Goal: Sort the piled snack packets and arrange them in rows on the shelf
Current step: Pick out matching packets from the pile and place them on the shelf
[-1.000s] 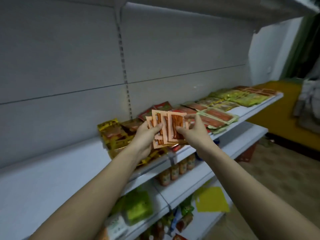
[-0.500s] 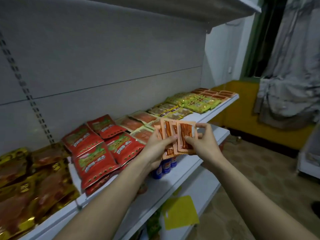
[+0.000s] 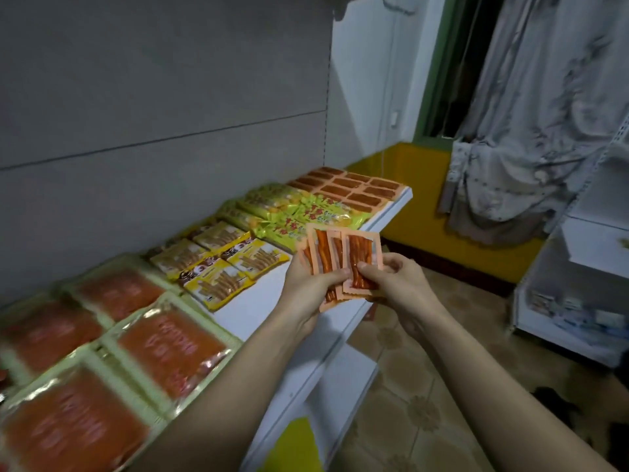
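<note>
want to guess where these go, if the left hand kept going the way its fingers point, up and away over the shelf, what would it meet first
Probably the green-yellow packets just beyond the fanned orange packets that the left hand holds. Depth is unclear, so it could pass above them toward the orange row at the shelf's end.

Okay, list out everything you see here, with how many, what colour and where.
Small orange stick-snack packets: several, orange, fanned in both hands.
Large orange packets with pale green borders: at least five, near end of shelf.
Yellow stick-biscuit packets: about five, yellow, mid-shelf.
Yellow-green packets: several, beyond the yellow ones.
Flat brown-orange packets: rows, far end of shelf.
White shelf: one.
Grey patterned curtain: one, right.
Left hand: holding the fan.
Right hand: pinching the front packet.
</note>
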`<state>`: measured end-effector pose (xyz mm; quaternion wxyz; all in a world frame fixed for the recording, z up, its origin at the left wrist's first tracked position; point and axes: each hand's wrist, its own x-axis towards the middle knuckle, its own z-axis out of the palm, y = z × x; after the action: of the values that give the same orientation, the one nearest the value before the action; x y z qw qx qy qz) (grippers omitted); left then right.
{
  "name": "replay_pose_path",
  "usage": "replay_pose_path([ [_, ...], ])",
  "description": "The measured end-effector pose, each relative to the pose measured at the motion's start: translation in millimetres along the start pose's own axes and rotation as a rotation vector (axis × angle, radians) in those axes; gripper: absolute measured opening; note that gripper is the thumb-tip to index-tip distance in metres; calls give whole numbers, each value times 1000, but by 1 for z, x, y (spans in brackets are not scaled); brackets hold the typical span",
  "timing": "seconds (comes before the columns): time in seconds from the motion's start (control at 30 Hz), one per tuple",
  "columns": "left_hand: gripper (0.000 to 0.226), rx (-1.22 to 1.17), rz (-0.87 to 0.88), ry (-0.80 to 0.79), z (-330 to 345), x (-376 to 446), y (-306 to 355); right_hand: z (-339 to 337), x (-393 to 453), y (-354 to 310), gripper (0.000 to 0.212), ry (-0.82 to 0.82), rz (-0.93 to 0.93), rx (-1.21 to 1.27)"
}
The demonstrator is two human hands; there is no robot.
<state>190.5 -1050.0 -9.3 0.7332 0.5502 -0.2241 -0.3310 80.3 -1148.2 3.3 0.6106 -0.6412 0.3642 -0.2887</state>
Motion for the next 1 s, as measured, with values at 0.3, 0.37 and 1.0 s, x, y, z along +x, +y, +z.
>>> replay_pose_path([
  [0.3, 35, -12, 27, 1, 98, 141, -14, -81, 157, -16, 24, -43, -41, -9],
  [0.37, 39, -5, 14, 27, 118, 176, -17, -99, 193, -21, 20, -69, -55, 9],
  [1.0, 42, -148, 111, 672, 108, 314, 34, -106, 463, -83, 77, -645, -64, -138],
])
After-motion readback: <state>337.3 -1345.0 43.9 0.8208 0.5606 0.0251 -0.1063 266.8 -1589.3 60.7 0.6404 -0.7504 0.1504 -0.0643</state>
